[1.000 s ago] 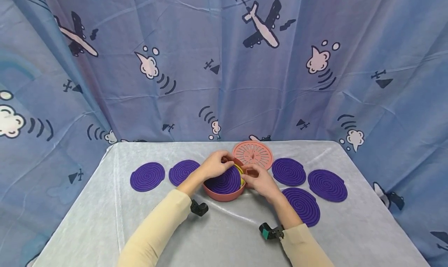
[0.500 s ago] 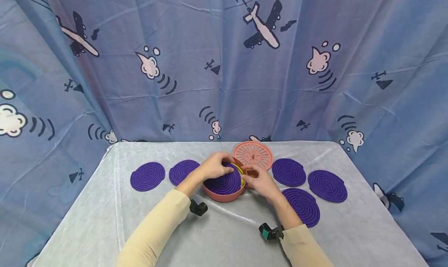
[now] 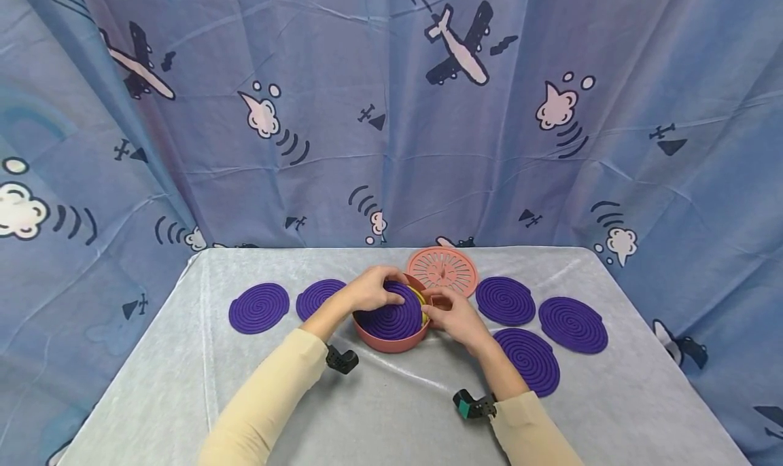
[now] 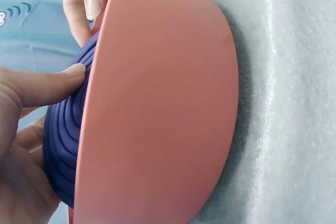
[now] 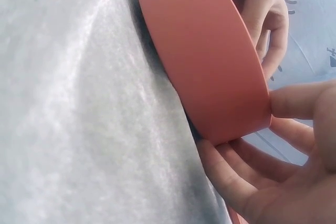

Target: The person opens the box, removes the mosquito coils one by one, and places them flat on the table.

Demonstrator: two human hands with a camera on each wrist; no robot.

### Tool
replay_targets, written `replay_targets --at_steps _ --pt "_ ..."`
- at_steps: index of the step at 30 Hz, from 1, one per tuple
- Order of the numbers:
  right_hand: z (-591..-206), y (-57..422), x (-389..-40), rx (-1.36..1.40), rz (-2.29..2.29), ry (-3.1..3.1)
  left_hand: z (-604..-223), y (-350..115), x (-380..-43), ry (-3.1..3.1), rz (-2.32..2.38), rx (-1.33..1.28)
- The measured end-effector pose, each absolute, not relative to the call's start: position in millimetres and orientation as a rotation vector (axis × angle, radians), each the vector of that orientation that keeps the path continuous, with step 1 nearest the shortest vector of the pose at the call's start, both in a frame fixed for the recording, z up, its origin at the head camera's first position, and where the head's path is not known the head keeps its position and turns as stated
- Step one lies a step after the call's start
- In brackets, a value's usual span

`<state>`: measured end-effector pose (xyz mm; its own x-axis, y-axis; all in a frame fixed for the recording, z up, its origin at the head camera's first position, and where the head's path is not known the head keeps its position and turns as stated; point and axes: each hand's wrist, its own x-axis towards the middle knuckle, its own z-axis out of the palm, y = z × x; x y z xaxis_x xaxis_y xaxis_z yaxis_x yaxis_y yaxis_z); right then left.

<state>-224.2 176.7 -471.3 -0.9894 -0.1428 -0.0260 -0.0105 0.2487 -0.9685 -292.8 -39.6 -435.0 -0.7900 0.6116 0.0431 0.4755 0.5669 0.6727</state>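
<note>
A pink round holder (image 3: 391, 346) stands mid-table with a purple mosquito coil (image 3: 391, 322) inside it. Along the coil's right edge shows a strip of something yellow (image 3: 424, 314), mostly covered. My left hand (image 3: 370, 291) grips the coil from above. Its thumb lies on the coil's top in the left wrist view; the far fingertips are partly hidden. On the right, my right hand (image 3: 455, 316) holds the holder's side, with its thumb at the rim and other fingers lower on the wall in the right wrist view.
Behind the holder lies a pink slotted lid (image 3: 442, 269). Two purple coils, one (image 3: 258, 308) farther out, lie to the left; three more, including one (image 3: 572, 324) at the outside, lie to the right. A patterned curtain (image 3: 391, 113) hangs behind the white-covered table (image 3: 391, 418).
My left thumb has slid down and left across the coil, and the left wrist has shifted slightly left. The right hand and the holder stay almost still.
</note>
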Motion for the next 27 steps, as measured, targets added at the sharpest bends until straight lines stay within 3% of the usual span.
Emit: replay_targets --at_steps 27 --pt "-471 176 -226 -0.123 -1.826 2.422 -403 -60 -279 2.730 1.205 0.899"
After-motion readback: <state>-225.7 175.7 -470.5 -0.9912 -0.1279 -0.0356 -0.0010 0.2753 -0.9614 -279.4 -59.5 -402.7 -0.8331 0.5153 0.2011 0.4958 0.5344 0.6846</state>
